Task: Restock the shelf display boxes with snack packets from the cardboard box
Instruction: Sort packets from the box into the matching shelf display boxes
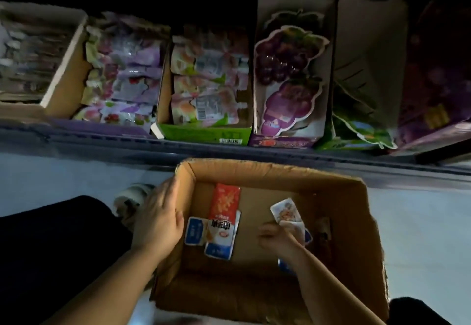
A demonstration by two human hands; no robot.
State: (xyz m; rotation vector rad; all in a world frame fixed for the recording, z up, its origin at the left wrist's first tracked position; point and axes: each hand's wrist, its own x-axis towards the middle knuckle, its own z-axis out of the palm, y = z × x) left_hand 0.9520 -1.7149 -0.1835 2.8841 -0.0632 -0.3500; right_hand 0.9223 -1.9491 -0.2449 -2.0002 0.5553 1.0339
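The upper part of the frame is nearly black, so the backs of the shelf display boxes are lost in shadow. The brown cardboard tray [63, 69] at upper left holds a blurred stack whose print cannot be read. At far right a dark purple display box [433, 95] is cut off by the frame edge and its contents cannot be made out. The right hand [277, 238] is motion-blurred and covers the lower part of the white snack packets [286, 211] it grips with curled fingers; how many it holds is unclear.

The open brown cardboard box [280, 171] sits on the pale floor at lower centre, just below the shelf edge. On its bottom, left of centre, lies a red-and-white snack packet [224, 212], overlapping a blue-and-white snack packet [195, 231] beside it. The right hand is inside the box toward its right side. The left hand [158, 220] lies flat against the box's left wall, fingers straight and pressed together.

On the shelf, a green-fronted display box [204, 134] at centre holds peach-printed pouches [209, 90] in rows. To its left, purple-and-white pouches [122, 69] fill their box. To its right, a tall cardboard display box [328, 44] holds grape-shaped purple pouches [288, 74].
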